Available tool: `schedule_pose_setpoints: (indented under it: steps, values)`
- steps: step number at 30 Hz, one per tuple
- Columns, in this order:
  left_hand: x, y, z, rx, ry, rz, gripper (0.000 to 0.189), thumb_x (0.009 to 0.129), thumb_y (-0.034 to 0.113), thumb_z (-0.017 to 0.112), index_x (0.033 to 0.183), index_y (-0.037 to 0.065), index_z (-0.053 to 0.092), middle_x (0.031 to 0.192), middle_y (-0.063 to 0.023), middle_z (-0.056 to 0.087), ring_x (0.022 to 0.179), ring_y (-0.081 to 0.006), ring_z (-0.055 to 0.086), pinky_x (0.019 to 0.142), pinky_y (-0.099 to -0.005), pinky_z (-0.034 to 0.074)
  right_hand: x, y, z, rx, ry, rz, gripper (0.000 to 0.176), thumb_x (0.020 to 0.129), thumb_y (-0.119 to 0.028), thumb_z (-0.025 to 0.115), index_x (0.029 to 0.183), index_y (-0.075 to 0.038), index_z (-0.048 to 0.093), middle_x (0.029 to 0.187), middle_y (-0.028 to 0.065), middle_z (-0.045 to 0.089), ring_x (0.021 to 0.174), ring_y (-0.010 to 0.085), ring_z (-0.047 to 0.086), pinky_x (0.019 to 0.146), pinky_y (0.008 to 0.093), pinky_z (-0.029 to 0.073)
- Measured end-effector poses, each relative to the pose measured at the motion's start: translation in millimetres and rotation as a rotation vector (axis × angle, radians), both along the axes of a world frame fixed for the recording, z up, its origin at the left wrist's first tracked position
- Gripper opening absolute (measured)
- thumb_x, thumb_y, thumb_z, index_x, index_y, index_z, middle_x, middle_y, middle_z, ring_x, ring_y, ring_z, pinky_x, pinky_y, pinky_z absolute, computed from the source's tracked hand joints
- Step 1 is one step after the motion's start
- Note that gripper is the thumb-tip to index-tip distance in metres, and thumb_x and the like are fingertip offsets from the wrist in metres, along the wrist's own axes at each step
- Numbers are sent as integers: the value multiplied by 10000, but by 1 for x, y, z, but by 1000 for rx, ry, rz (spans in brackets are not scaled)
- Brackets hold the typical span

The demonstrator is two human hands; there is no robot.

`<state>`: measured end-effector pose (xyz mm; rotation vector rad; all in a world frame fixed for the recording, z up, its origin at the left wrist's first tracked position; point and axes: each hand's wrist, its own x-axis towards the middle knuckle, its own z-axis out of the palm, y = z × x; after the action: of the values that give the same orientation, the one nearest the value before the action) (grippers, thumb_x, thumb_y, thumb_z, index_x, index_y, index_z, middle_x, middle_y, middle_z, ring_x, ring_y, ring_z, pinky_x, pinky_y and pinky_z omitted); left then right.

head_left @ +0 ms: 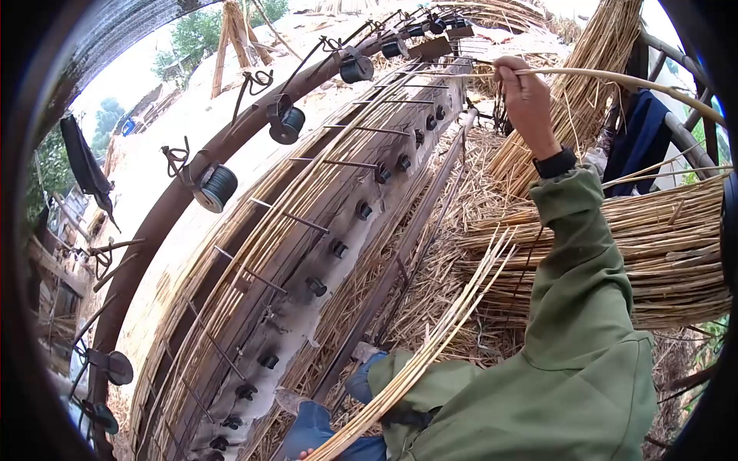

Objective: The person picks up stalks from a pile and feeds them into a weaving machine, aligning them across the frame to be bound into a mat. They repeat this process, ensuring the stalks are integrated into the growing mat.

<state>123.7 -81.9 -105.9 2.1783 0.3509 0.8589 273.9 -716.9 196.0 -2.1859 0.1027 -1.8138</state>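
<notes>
My right hand [526, 100] is raised at the upper right, with its fingers closed on a single long reed stalk [607, 74]. The stalk runs out to the right edge and leftward toward the far end of a long weaving frame [307, 223]. Only the fingertips of my left hand [305, 453] show at the bottom edge, closed around a slim bundle of reeds [430, 346] that slants up across my lap. Between the frame's upright metal pins [306, 223] lie rows of reeds [265, 230].
A curved rusty pipe [154, 223] carries several wire spools [215, 187] along the frame's left. At right lies a thick reed bundle [661, 246]; another bundle [596, 69] leans behind it. Loose straw [461, 192] covers the ground. Dark blue cloth [639, 142] hangs on poles.
</notes>
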Motion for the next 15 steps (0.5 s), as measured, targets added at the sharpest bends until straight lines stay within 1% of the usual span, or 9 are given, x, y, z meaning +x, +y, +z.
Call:
schedule_pose_setpoints:
  steps: [1, 3, 5, 6, 9, 10, 13, 14, 15]
  values:
    - [-2, 1, 2, 8, -15, -6, 350, 848, 158, 661, 1150, -6, 593, 800, -149, 653, 641, -278, 577, 632, -400, 490, 36, 26, 4, -218, 19, 42, 107, 920, -135, 536, 952, -70, 615, 737, 50, 652, 528, 121, 563, 515, 252, 473]
    - [-5, -4, 4, 20, -34, -5, 332, 859, 149, 643, 1153, 2, 596, 811, -160, 657, 657, -287, 591, 638, -398, 497, 86, 110, 6, -304, 263, 32, 109, 898, -119, 507, 867, -54, 588, 735, 73, 628, 665, 218, 612, 581, 346, 502]
    - [-3, -4, -7, 21, -64, 12, 315, 870, 140, 624, 1155, 9, 598, 821, -170, 660, 672, -296, 605, 645, -397, 504, 131, 180, -6, -479, 401, 196, 78, 785, -68, 525, 834, -54, 584, 767, 101, 631, 747, 271, 626, 667, 405, 501]
    - [-5, 14, -33, -424, 17, -75, 393, 899, 93, 531, 1285, 29, 494, 1031, -204, 638, 852, -306, 623, 752, -389, 500, 147, 214, -16, -626, 425, 261, 93, 759, -76, 538, 833, -45, 586, 758, 104, 632, 762, 271, 631, 676, 399, 504]
    - [-22, 24, -40, 22, 409, 1, 447, 911, 121, 499, 1346, 53, 424, 1261, -171, 537, 1050, -284, 568, 886, -371, 457, 169, 305, -73, -759, 676, 456, 87, 750, -73, 559, 832, -59, 586, 765, 80, 606, 797, 274, 632, 664, 384, 513]
    - [-22, 16, -19, -142, 480, -4, 451, 911, 158, 512, 1343, 54, 433, 1361, -128, 454, 1182, -274, 483, 980, -384, 387, 174, 325, -86, -747, 729, 521, 79, 750, -80, 565, 822, -57, 588, 767, 84, 603, 803, 278, 634, 667, 388, 514]
    - [-20, 12, -5, -296, 576, 68, 487, 918, 209, 506, 1370, 63, 401, 1340, -108, 483, 1176, -276, 489, 980, -385, 390, 194, 352, -114, -646, 693, 660, 140, 748, -78, 574, 883, -43, 592, 846, 117, 593, 814, 301, 633, 676, 402, 517]
    - [-19, 12, -12, -533, 583, 165, 470, 949, 218, 457, 1389, 74, 380, 1316, -93, 505, 1138, -256, 515, 946, -371, 411, 202, 356, -121, -597, 651, 694, 176, 747, -74, 576, 918, -37, 592, 885, 132, 589, 817, 311, 632, 680, 406, 518]
    - [-21, 20, -26, -421, 506, 68, 469, 955, 231, 451, 1394, 83, 376, 1311, -82, 510, 1131, -247, 519, 935, -360, 421, 206, 359, -120, -555, 670, 689, 227, 745, -64, 577, 970, -33, 580, 928, 145, 574, 821, 321, 630, 682, 409, 517]
